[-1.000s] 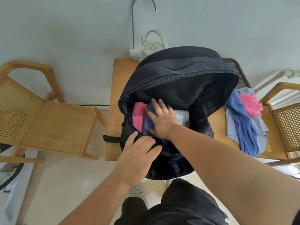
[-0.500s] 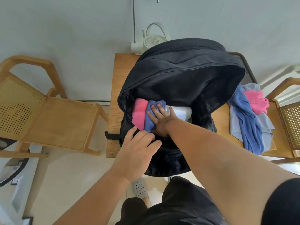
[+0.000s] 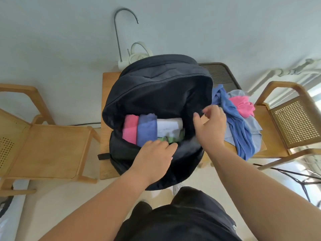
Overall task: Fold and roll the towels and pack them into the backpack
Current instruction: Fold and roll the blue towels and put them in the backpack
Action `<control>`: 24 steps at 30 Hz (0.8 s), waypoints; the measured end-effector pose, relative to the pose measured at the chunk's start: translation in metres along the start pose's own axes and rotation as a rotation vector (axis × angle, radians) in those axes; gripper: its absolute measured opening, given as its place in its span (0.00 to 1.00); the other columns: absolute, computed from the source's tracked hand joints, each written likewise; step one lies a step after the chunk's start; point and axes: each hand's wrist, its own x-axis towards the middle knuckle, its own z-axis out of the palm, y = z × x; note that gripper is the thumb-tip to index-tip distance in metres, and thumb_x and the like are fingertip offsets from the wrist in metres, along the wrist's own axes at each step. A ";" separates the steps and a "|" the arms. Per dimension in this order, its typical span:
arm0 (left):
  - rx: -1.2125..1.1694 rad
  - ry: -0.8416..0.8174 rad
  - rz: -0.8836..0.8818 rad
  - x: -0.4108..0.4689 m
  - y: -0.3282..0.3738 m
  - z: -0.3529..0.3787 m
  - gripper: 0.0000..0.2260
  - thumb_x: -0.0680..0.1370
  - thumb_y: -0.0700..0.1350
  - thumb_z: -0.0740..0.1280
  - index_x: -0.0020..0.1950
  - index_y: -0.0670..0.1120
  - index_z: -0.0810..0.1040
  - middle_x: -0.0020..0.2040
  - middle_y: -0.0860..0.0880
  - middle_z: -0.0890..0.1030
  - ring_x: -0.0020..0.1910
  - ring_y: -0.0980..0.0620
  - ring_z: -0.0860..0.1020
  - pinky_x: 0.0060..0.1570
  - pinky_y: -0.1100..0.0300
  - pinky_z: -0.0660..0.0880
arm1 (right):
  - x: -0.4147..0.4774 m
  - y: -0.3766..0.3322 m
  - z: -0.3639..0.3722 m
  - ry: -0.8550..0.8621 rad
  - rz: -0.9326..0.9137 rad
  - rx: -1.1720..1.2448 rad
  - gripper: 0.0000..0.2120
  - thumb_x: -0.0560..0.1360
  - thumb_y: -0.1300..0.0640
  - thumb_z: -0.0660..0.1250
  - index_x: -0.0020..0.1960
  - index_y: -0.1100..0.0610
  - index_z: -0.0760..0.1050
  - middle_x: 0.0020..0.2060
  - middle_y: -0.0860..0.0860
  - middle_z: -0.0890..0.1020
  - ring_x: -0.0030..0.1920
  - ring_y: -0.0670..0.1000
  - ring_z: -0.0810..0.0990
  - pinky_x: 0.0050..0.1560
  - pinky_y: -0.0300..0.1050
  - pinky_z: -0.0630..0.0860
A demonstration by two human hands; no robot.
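A black backpack [image 3: 156,87] lies open on a small wooden table [image 3: 108,87]. Inside it sit a pink rolled towel [image 3: 130,130], a blue rolled towel [image 3: 146,130] and a white rolled towel [image 3: 169,127] side by side, with a bit of green towel [image 3: 171,140] below the white one. My left hand [image 3: 152,159] presses on the backpack's front rim. My right hand [image 3: 211,126] hovers at the right edge of the opening, fingers apart and empty. Loose blue [image 3: 238,122], pink [image 3: 243,105] and light blue towels lie heaped to the right of the backpack.
A wooden chair [image 3: 48,145] stands left of the table and another [image 3: 293,122] at the right. A white kettle [image 3: 139,53] and a curved metal tap [image 3: 118,28] stand behind the backpack by the wall. A slatted dark panel [image 3: 218,72] sits at the back right.
My right hand has lifted off the rolled towels in the backpack and moved right to the edge of the opening. The blue and white rolls are now uncovered. My left hand stays on the rim.
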 end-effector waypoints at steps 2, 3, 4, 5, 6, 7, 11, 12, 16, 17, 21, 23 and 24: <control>0.028 -0.001 0.006 0.004 0.005 0.002 0.22 0.70 0.42 0.75 0.63 0.48 0.78 0.40 0.51 0.79 0.37 0.48 0.76 0.31 0.57 0.64 | 0.006 0.013 0.001 -0.141 0.283 0.114 0.32 0.71 0.44 0.73 0.71 0.49 0.66 0.64 0.49 0.73 0.65 0.52 0.71 0.67 0.54 0.71; 0.038 0.003 -0.002 0.004 0.006 0.003 0.24 0.68 0.39 0.75 0.64 0.48 0.78 0.40 0.51 0.78 0.36 0.48 0.76 0.31 0.58 0.61 | 0.009 0.018 0.006 -0.271 0.372 0.261 0.39 0.71 0.44 0.74 0.76 0.43 0.59 0.70 0.46 0.70 0.69 0.51 0.70 0.69 0.54 0.70; 0.042 0.009 -0.011 0.003 0.004 0.003 0.26 0.67 0.37 0.75 0.64 0.48 0.79 0.39 0.50 0.78 0.35 0.48 0.75 0.30 0.58 0.60 | 0.010 0.020 0.011 -0.399 0.437 0.415 0.40 0.70 0.45 0.75 0.76 0.37 0.57 0.70 0.43 0.71 0.69 0.50 0.71 0.69 0.55 0.71; 0.042 0.016 -0.020 0.000 0.002 0.002 0.27 0.65 0.36 0.75 0.64 0.48 0.79 0.38 0.50 0.77 0.35 0.48 0.74 0.30 0.58 0.60 | 0.010 0.022 0.018 -0.508 0.495 0.508 0.38 0.71 0.47 0.74 0.74 0.34 0.57 0.68 0.42 0.74 0.66 0.50 0.75 0.67 0.55 0.74; 0.042 0.020 -0.033 -0.002 0.000 0.001 0.28 0.65 0.36 0.75 0.64 0.48 0.80 0.38 0.50 0.76 0.34 0.48 0.74 0.29 0.58 0.60 | 0.010 0.021 0.024 -0.584 0.521 0.535 0.35 0.73 0.50 0.73 0.73 0.34 0.60 0.65 0.42 0.77 0.63 0.50 0.77 0.64 0.56 0.77; 0.041 0.022 -0.049 -0.006 -0.003 0.000 0.28 0.64 0.35 0.75 0.64 0.48 0.80 0.38 0.50 0.76 0.34 0.47 0.74 0.28 0.58 0.60 | 0.010 0.018 0.030 -0.625 0.513 0.524 0.31 0.74 0.53 0.71 0.72 0.37 0.62 0.62 0.43 0.78 0.62 0.51 0.78 0.63 0.56 0.78; 0.032 0.032 -0.149 -0.024 -0.022 -0.005 0.27 0.65 0.35 0.75 0.64 0.48 0.80 0.36 0.49 0.74 0.33 0.47 0.73 0.26 0.57 0.62 | 0.009 -0.008 0.054 -0.729 0.429 0.475 0.33 0.71 0.60 0.66 0.70 0.36 0.65 0.60 0.43 0.80 0.59 0.53 0.79 0.60 0.61 0.78; 0.031 0.040 -0.174 -0.030 -0.028 -0.007 0.27 0.66 0.34 0.75 0.64 0.47 0.80 0.35 0.49 0.73 0.32 0.47 0.73 0.25 0.57 0.64 | 0.008 -0.016 0.060 -0.756 0.398 0.461 0.36 0.69 0.62 0.64 0.70 0.33 0.63 0.60 0.42 0.79 0.59 0.53 0.79 0.60 0.61 0.79; 0.038 0.071 -0.273 -0.057 -0.052 -0.015 0.27 0.65 0.33 0.74 0.64 0.46 0.81 0.34 0.48 0.72 0.30 0.47 0.71 0.22 0.55 0.69 | -0.001 -0.051 0.087 -0.832 0.270 0.414 0.47 0.67 0.65 0.60 0.73 0.23 0.52 0.59 0.39 0.79 0.57 0.55 0.80 0.57 0.64 0.80; 0.043 0.074 -0.300 -0.064 -0.057 -0.017 0.27 0.66 0.33 0.74 0.64 0.46 0.81 0.34 0.49 0.72 0.30 0.47 0.71 0.22 0.55 0.69 | -0.004 -0.061 0.094 -0.856 0.249 0.416 0.48 0.67 0.65 0.60 0.73 0.22 0.50 0.58 0.39 0.79 0.57 0.54 0.80 0.57 0.63 0.80; 0.096 0.075 -0.391 -0.087 -0.070 -0.025 0.27 0.66 0.33 0.74 0.64 0.47 0.81 0.34 0.49 0.73 0.31 0.48 0.72 0.24 0.56 0.66 | -0.014 -0.096 0.109 -0.945 0.164 0.427 0.48 0.69 0.66 0.58 0.75 0.25 0.48 0.72 0.37 0.69 0.65 0.49 0.75 0.64 0.54 0.77; 0.112 0.072 -0.423 -0.091 -0.075 -0.028 0.27 0.66 0.33 0.74 0.64 0.47 0.81 0.34 0.49 0.73 0.32 0.47 0.73 0.27 0.57 0.64 | -0.017 -0.105 0.111 -0.951 0.134 0.432 0.47 0.71 0.68 0.56 0.76 0.28 0.48 0.75 0.36 0.66 0.68 0.47 0.73 0.66 0.50 0.75; 0.118 0.069 -0.435 -0.092 -0.076 -0.028 0.27 0.65 0.33 0.74 0.64 0.48 0.81 0.34 0.49 0.73 0.32 0.47 0.73 0.28 0.57 0.63 | -0.018 -0.107 0.109 -0.945 0.127 0.422 0.46 0.73 0.69 0.56 0.76 0.28 0.47 0.75 0.38 0.66 0.69 0.47 0.73 0.67 0.50 0.75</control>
